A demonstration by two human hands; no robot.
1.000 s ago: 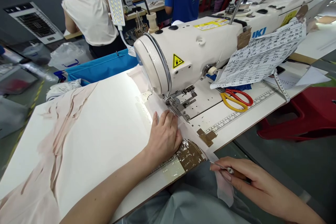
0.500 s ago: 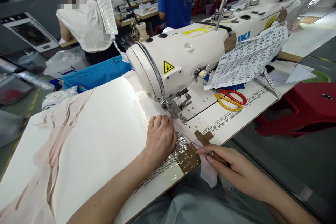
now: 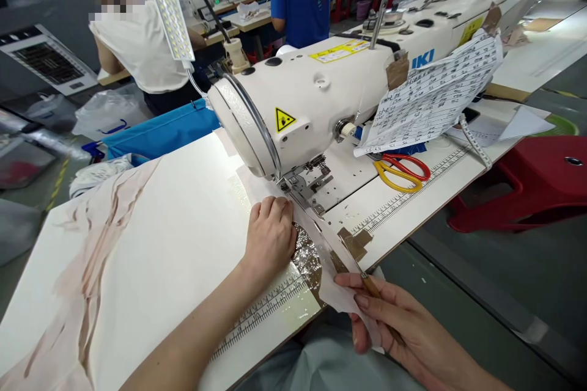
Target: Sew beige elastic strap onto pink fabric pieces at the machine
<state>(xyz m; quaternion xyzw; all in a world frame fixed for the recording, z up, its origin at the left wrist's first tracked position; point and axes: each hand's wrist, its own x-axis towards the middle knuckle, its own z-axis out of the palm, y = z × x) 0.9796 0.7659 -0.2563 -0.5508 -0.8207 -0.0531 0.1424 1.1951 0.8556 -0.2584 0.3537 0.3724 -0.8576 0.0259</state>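
My left hand (image 3: pixel 270 233) lies curled and closed on the pale sheer fabric (image 3: pixel 250 186), just in front of the sewing machine's (image 3: pixel 302 79) needle area. Between the fingers and thumb of my right hand (image 3: pixel 389 314) is an awl (image 3: pixel 370 286) with a wooden handle and a thin metal shaft pointing up toward the machine. Pale fabric runs from the presser foot (image 3: pixel 298 186) down past the table edge, and its lower end lies against my right fingers. The fingertips of my left hand are partly hidden.
Yellow-and-red-handled scissors (image 3: pixel 401 172) lie right of the needle area, beside a written paper sheet (image 3: pixel 433 95). Pale fabric strips (image 3: pixel 103 238) spread over the table's left side. A red stool (image 3: pixel 545 177) stands right. Two people sit or stand beyond the machine.
My right hand has moved down and the awl's shaft now points more steeply upward. The fabric's loose end has shifted left over the table edge. My left hand remains at the machine.
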